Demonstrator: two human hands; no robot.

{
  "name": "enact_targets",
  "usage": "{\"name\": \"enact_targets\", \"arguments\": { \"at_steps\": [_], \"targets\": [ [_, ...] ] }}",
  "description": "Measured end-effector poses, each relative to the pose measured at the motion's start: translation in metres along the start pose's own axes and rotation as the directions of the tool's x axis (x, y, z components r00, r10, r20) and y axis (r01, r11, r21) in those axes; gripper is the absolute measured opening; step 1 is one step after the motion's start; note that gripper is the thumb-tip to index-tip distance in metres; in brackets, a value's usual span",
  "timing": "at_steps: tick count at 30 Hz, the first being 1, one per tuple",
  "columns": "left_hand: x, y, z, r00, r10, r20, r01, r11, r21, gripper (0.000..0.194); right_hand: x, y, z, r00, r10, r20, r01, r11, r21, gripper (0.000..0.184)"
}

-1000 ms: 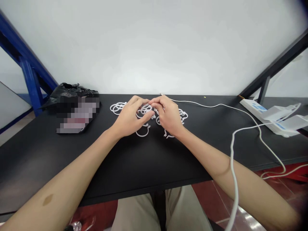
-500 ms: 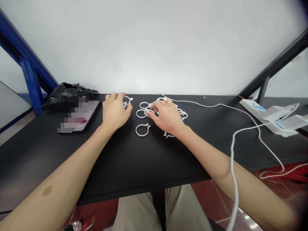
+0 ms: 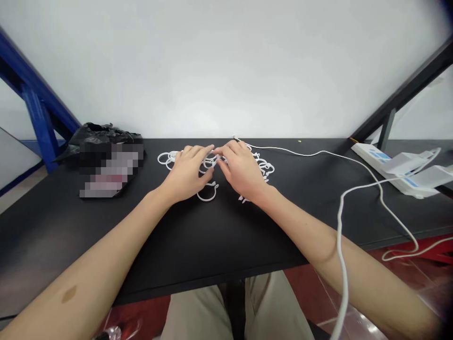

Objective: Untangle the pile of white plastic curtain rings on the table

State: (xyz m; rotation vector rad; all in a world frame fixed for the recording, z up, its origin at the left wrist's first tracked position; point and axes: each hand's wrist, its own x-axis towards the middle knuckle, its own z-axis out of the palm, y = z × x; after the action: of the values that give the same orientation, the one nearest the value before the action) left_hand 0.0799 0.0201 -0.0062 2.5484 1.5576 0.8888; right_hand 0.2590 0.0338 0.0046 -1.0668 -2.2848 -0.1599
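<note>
Several thin white plastic rings with small clip ends lie loosely on the black table. Between my two hands is one white ring [image 3: 208, 163], partly covered by fingers. My right hand [image 3: 246, 170] is bent over the pile, its thumb and forefinger closed on that ring's right side. From the left, my left hand [image 3: 187, 172] reaches around the same ring, thumb and fingers apart. A single ring [image 3: 206, 194] lies just below the left thumb. Other rings [image 3: 265, 165] show beyond the right hand, and a small group [image 3: 163, 158] sits left of the left hand.
A phone-like device [image 3: 113, 174], partly blurred out, lies at the left in front of a crumpled black plastic bag [image 3: 104, 133]. A white cable [image 3: 314, 153] runs across the right side and over my right forearm. White boxy devices [image 3: 396, 170] stand at the far right.
My left hand has moved right, away from the left group of rings, to the ring by my right hand. The right hand has stayed nearly in place.
</note>
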Motion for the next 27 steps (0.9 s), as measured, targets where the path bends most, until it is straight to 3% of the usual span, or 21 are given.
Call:
{"name": "enact_targets", "arguments": {
  "at_steps": [7,15,20,27],
  "targets": [
    [0.0009,-0.0023,-0.0012,0.999,0.024,-0.046,-0.027,0.997,-0.067,0.039,0.0004,-0.0008,0.0015,0.995,-0.027,-0.099,0.039,0.992,0.124,0.022],
    [0.0025,-0.0004,-0.0025,0.995,0.059,-0.076,-0.064,0.996,-0.063,0.024,-0.0015,-0.0035,0.0041,0.995,0.042,-0.094,-0.014,0.960,0.281,0.017],
    [0.0021,-0.0024,0.0005,0.998,0.040,0.040,-0.040,0.999,-0.003,0.017,-0.0034,-0.0011,0.0085,0.999,0.052,-0.016,-0.047,0.968,0.248,0.014],
    [0.0035,-0.0061,-0.0045,0.995,-0.093,-0.047,0.096,0.993,0.067,0.026,-0.0046,-0.0016,0.0066,0.993,0.043,0.111,-0.059,0.988,0.145,0.017]
  ]
}}
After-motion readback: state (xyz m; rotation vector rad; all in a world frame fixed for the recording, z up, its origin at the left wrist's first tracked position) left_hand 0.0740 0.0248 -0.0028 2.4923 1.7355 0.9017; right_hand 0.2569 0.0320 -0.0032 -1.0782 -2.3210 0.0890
